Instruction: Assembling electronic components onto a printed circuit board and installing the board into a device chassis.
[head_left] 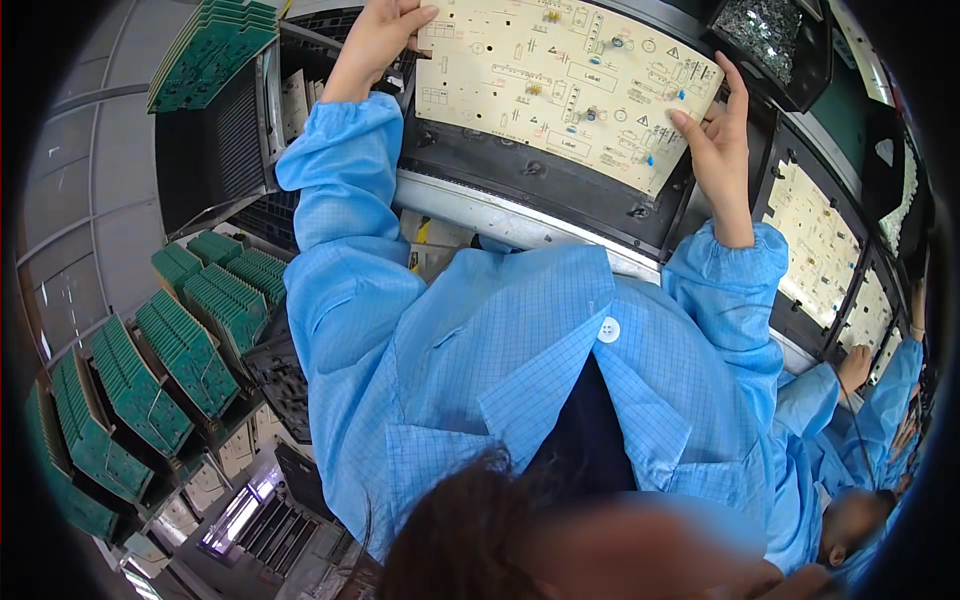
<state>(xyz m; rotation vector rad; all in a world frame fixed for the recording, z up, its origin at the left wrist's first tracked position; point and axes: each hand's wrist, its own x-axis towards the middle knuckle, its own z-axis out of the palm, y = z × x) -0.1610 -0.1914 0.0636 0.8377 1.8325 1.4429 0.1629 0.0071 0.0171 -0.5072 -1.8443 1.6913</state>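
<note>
- Circuit board [560,90] is spanning the black tray [470,155] before you, any contact not showing
- Your left hand [387,42] is gripping its left edge, your right hand [722,150] its right edge
- It is probably handling light, stiff and fragile, so you are best holding bare edges, clear of components [651,161]

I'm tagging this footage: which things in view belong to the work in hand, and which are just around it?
In hand:
- cream circuit board, held by left hand and right hand
- black fixture beneath it, apparently

Around it, untouched by these hands:
- green circuit boards, left
- black bin of small pieces
- cream boards, right
</note>
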